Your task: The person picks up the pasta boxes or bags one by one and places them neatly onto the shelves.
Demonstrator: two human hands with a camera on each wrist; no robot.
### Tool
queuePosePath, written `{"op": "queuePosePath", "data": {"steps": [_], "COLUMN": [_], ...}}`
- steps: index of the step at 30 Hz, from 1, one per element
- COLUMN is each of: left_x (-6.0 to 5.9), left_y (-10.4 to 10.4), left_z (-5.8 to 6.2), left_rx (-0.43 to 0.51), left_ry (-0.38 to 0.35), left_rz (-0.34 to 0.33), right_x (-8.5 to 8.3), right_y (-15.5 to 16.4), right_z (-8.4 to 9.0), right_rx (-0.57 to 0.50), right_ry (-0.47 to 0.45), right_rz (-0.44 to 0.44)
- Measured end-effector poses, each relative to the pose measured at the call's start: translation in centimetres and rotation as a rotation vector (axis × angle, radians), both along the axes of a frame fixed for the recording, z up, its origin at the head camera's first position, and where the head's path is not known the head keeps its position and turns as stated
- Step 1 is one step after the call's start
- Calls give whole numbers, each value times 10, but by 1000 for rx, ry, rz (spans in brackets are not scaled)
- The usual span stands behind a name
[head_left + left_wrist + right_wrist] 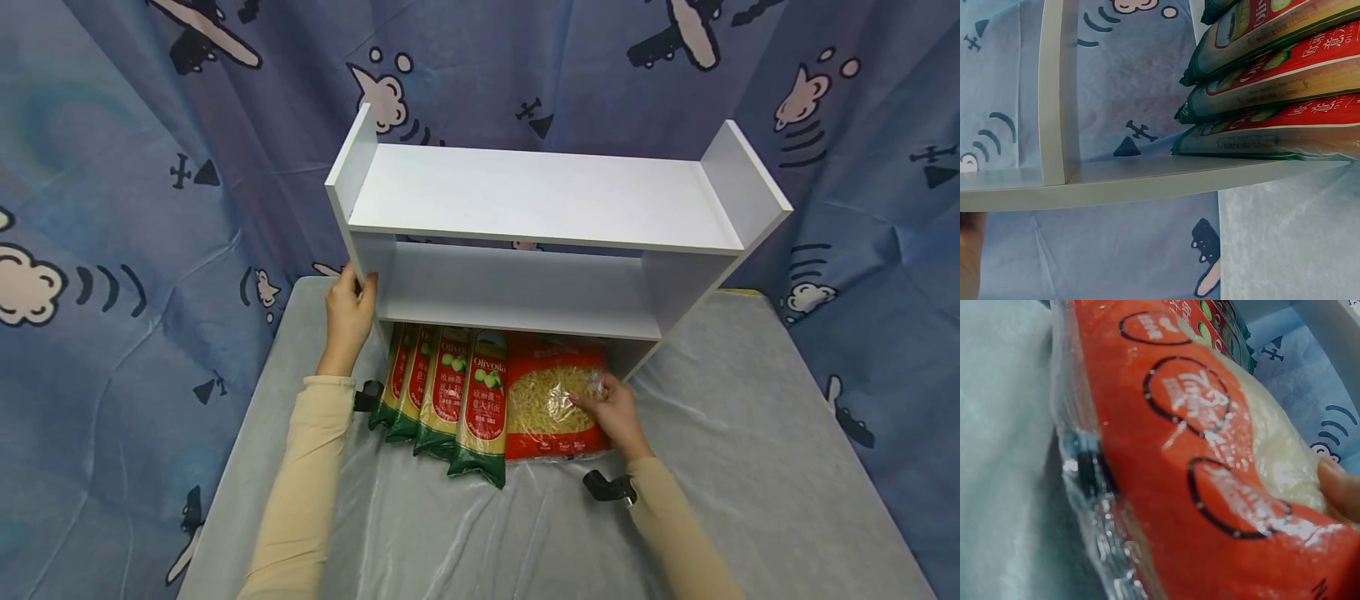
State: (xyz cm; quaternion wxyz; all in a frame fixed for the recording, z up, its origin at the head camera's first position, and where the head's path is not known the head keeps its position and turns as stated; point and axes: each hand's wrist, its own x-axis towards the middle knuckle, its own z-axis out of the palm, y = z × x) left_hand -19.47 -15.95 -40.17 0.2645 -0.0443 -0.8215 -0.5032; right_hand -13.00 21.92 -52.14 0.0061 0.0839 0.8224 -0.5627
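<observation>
My left hand (348, 323) grips the left side panel of a white shelf unit (540, 196), its thumb near the panel's front edge. In the left wrist view only a sliver of that hand (970, 256) shows beside the side panel (1147, 189). The right hand (619, 418) pinches the right side of a red bag of short yellow pasta (553, 400), thumb on the front. Close up in the right wrist view, the bag's red lower band (1166, 425) tilts and the thumb (1338, 487) presses its clear window. The bag's top lies under the lowest board.
Several green-ended Olivoila spaghetti packets (483, 408) overlap in a row left of the bag, partly under the unit. A grey cloth covers the table (750, 450). Behind the unit hangs a blue patterned curtain (480, 67). Black straps (606, 487) sit at both wrists.
</observation>
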Motion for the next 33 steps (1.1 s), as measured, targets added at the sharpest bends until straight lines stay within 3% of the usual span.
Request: {"op": "queuePosePath", "data": {"steps": [10,24,33], "left_x": [-1,-1,0], "left_y": [-1,-1,-1], "left_z": [-1,1,0], "left_rx": [-10,-5,-1], "left_ry": [4,-4,-11], "left_rz": [4,-6,-2], "right_x": [4,18,32], "right_y": [-5,-12,-17], "right_z": [3,20,43], "right_rx": [-85,-66,-130], "right_ry": [16,59,93], "right_rz": [-15,19,53]}}
